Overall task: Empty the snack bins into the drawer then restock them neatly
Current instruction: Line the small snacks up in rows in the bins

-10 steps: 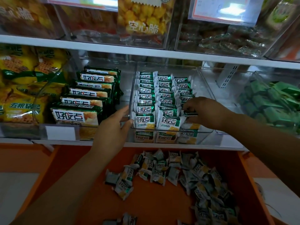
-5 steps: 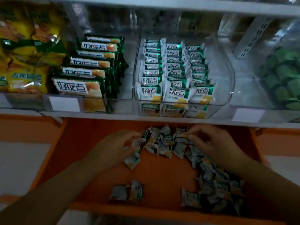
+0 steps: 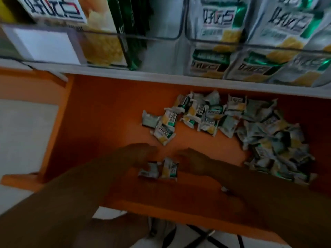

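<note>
The orange drawer [image 3: 107,122] is pulled out below the shelf. Several small green-and-white snack packets [image 3: 268,136] lie in a loose pile at its back right. Two more packets [image 3: 170,170] lie apart near the front edge. My left hand [image 3: 138,154] reaches down to the left one of the two, with its fingertips on the wrapper. Whether it grips the packet is hidden by blur and shadow. My right hand [image 3: 193,161] lies just right of the right packet, fingers stretched toward it and holding nothing. Above, the clear snack bin [image 3: 186,56] holds upright rows of the same packets.
A second clear bin [image 3: 100,49] at the upper left holds larger green packs, with a white label holder [image 3: 46,45] in front. The white shelf edge [image 3: 125,72] overhangs the back of the drawer. A shoe [image 3: 161,228] and pale floor show beneath the drawer front.
My hands have come down from the bin into the drawer, then moved from the pile at the back to the two packets near the front. The view has tilted down and closer.
</note>
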Tool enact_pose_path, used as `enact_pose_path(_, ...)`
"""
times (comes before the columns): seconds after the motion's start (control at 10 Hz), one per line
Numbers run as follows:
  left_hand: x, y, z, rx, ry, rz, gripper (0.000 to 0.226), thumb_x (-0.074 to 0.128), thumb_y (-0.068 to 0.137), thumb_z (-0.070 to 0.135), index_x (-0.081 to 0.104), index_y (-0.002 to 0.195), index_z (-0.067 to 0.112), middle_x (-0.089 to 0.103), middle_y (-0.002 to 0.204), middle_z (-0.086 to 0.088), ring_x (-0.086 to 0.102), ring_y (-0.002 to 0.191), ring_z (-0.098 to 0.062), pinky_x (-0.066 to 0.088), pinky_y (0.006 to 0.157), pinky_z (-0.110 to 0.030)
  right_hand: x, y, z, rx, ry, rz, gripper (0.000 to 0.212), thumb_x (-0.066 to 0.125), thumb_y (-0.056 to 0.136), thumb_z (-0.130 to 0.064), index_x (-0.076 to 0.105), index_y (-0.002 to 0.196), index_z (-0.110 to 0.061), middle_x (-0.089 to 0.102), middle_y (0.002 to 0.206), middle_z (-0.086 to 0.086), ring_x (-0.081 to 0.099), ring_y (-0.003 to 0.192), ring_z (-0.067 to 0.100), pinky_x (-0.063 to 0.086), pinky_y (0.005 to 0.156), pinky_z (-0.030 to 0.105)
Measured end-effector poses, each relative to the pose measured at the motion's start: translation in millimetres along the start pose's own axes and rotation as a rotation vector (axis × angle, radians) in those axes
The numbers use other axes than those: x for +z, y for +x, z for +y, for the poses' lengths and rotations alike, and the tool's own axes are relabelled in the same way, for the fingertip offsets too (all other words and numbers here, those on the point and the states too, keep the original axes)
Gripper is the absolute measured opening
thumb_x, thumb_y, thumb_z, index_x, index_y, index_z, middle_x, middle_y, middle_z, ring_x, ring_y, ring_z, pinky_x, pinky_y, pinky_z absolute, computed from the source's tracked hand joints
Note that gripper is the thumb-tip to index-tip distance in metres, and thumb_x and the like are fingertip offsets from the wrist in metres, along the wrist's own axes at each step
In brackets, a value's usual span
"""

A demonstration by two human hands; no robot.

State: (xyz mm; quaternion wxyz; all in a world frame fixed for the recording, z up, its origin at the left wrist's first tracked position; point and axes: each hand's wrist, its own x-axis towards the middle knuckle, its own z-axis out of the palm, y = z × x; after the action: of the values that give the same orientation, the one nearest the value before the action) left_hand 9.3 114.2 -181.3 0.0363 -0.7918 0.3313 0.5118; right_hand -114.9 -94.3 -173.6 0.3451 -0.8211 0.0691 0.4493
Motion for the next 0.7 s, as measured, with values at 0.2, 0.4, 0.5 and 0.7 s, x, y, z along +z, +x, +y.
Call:
enact_pose_path(0.2,1.9,17.8,16.8,0.028,0.064,-0.215,0.068,0.074,0.085,0.025,0.041,0.144,0.012,0.044,0.146,-0.011,0.046,0.128,-0.030,0.043,0.099,-0.037,48.4,37.3,0.4,0.069,0.065,0.133,0.069,0.074,0.081,-0.039,0.045,0.139,-0.016,0.043,0.139,0.009,0.043,0.127,0.030,0.040,0.101,0.040)
enact_pose_path(0.4,17.5,27.7,7.2,0.096,0.149,-0.174,0.056,0.076,0.082,0.029,0.057,0.132,0.011,0.049,0.141,-0.010,0.048,0.124,-0.028,0.043,0.101,-0.038,30.3,41.4,7.7,0.030,0.046,0.243,0.037,0.073,0.083,-0.037,0.064,0.112,-0.015,0.052,0.117,0.007,0.044,0.114,0.028,0.034,0.085,0.033)
enact_pose_path(0.5,14.7,24.0,1.8,0.107,0.053,-0.162,0.048,0.073,0.085,0.028,0.058,0.126,0.008,0.047,0.141,-0.011,0.045,0.126,-0.028,0.040,0.099,-0.035,9.8,43.6,-3.2,-0.022,0.087,0.385,0.046,0.074,0.082,-0.037,0.059,0.119,-0.013,0.043,0.124,0.007,0.037,0.120,0.025,0.033,0.093,0.037)
enact_pose_path(0.7,-7.0,16.6,-27.8,-0.027,-0.348,0.020,0.031,0.074,0.081,0.004,0.052,0.099,0.016,0.056,0.101,-0.001,0.058,0.087,-0.023,0.050,0.066,-0.031,-6.0,72.7,-29.1,0.000,0.244,0.403,0.032,0.079,0.077,-0.028,0.048,0.073,-0.019,0.041,0.080,0.001,0.041,0.070,0.015,0.031,0.063,0.034)
